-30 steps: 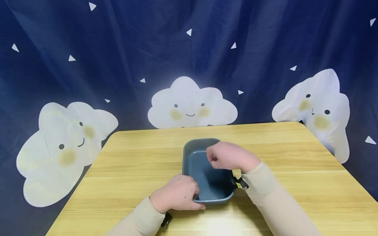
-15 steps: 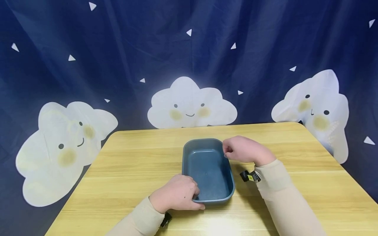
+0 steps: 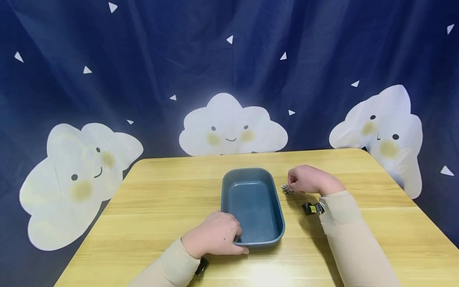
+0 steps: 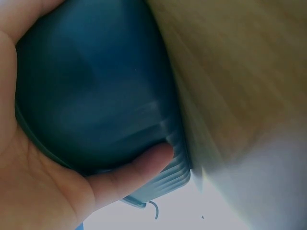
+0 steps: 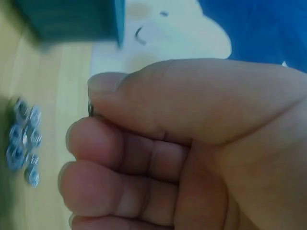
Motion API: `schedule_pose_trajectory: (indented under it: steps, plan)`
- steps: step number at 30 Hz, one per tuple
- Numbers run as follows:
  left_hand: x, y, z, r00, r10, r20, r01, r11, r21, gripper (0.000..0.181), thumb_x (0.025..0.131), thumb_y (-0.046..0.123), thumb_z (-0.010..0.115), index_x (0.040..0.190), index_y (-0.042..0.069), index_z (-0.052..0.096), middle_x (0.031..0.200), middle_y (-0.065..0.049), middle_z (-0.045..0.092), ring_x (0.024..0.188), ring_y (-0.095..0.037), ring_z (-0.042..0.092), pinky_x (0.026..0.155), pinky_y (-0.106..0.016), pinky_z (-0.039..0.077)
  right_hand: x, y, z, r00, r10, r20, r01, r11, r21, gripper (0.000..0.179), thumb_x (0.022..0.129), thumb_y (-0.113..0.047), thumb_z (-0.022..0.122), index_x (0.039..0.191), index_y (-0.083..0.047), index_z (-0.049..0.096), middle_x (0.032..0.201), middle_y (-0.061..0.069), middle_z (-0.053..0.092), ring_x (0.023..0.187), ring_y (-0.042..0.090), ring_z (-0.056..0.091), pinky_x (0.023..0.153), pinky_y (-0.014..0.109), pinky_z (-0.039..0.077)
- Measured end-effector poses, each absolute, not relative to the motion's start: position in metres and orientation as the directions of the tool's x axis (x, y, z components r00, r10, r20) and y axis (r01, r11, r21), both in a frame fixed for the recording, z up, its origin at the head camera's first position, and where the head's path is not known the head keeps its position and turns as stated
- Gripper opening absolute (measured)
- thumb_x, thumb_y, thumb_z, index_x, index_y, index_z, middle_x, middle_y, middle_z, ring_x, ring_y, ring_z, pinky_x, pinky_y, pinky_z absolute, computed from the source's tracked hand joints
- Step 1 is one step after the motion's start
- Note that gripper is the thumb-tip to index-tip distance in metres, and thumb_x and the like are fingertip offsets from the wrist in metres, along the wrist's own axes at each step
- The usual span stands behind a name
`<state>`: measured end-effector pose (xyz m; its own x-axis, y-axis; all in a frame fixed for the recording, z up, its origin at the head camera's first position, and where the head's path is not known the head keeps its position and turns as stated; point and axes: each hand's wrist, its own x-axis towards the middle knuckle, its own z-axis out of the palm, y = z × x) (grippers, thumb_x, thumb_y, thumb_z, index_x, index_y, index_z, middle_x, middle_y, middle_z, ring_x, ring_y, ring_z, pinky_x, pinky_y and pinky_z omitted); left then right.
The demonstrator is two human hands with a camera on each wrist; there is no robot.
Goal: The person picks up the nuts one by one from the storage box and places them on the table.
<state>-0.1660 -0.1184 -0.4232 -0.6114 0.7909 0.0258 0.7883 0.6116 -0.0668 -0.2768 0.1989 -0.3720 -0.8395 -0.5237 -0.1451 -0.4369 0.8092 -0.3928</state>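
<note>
A dark blue-green plastic box (image 3: 251, 205) stands on the wooden table. My left hand (image 3: 215, 235) grips its near left corner, fingers over the rim and thumb (image 4: 139, 165) along the outer wall. To the right of the box, my right hand (image 3: 313, 179) is held just above the table. Between its thumb and forefinger it pinches a small metal nut (image 5: 91, 109), of which only a sliver shows. Beside those fingertips lies a cluster of shiny metal nuts (image 3: 285, 189), partly covered by the hand in the head view. The nuts (image 5: 24, 139) lie close together in the right wrist view.
The light wooden table (image 3: 161, 191) stretches out on both sides of the box. Behind its far edge hangs a dark blue curtain (image 3: 143, 59) with white clouds.
My right hand has moved from over the box, across its right rim, to the right beside the nuts, which now show in the head view. The left hand and box stay put.
</note>
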Motion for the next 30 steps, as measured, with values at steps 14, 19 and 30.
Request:
schedule_pose_trajectory:
  steps: [14,19,30]
  plan:
    - [-0.163,-0.117,-0.419,-0.628,0.778,0.004,0.775,0.626,-0.088,0.054,0.083,0.07,0.065,0.057,0.027,0.046,0.061,0.016,0.042,0.058,-0.006,0.044,0.052,-0.024,0.033,-0.289,0.22,-0.405,-0.858,-0.447,-0.254,-0.299,0.835,-0.462,0.025,0.074,0.007,0.048,0.085,-0.009,0.063,0.072,0.002,0.055,0.067,0.019,0.053,0.063,0.034,0.043]
    - [-0.163,-0.118,-0.42,-0.626,0.78,0.006,0.777,0.624,-0.089,0.054,0.083,0.07,0.065,0.057,0.027,0.045,0.061,0.016,0.041,0.057,-0.005,0.042,0.051,-0.024,0.032,-0.29,0.219,-0.411,-0.865,-0.436,-0.247,-0.285,0.834,-0.473,0.027,0.073,0.009,0.047,0.085,-0.009,0.063,0.07,0.003,0.054,0.064,0.019,0.053,0.059,0.034,0.044]
    - [-0.164,-0.119,-0.419,-0.631,0.776,0.002,0.774,0.63,-0.07,0.054,0.083,0.07,0.065,0.056,0.027,0.046,0.06,0.016,0.042,0.057,-0.005,0.042,0.051,-0.025,0.033,-0.293,0.215,-0.415,-0.874,-0.431,-0.224,-0.316,0.855,-0.412,0.018,0.076,0.004,0.057,0.081,-0.013,0.061,0.076,0.003,0.057,0.071,0.02,0.053,0.064,0.035,0.041]
